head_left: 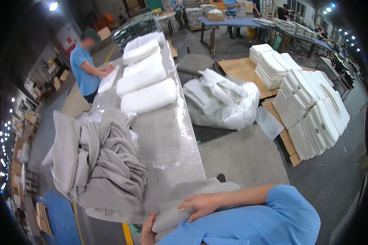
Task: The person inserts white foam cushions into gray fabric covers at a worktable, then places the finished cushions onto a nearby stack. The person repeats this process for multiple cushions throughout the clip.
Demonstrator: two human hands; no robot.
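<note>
A grey fabric piece (171, 214), smooth and padded-looking, lies at the near end of the table against my body. My right hand (202, 204) rests on top of it, fingers spread. At its left end, my left hand (149, 226) is closed on the edge; part of that hand is cut off by the lower rim. More of the grey fabric (216, 187) reaches right, under my right forearm. Just left of my hands sits a big heap of grey fabric covers (102, 159), folded and crumpled together.
White padding rolls (149, 98) line the far part of the plastic-covered table (163, 139). Across it, a person in a blue shirt (84, 69) handles a white pad (109, 79). To the right stand a plastic bag of white padding (225, 102) and stacked white pads (310, 110) on cardboard.
</note>
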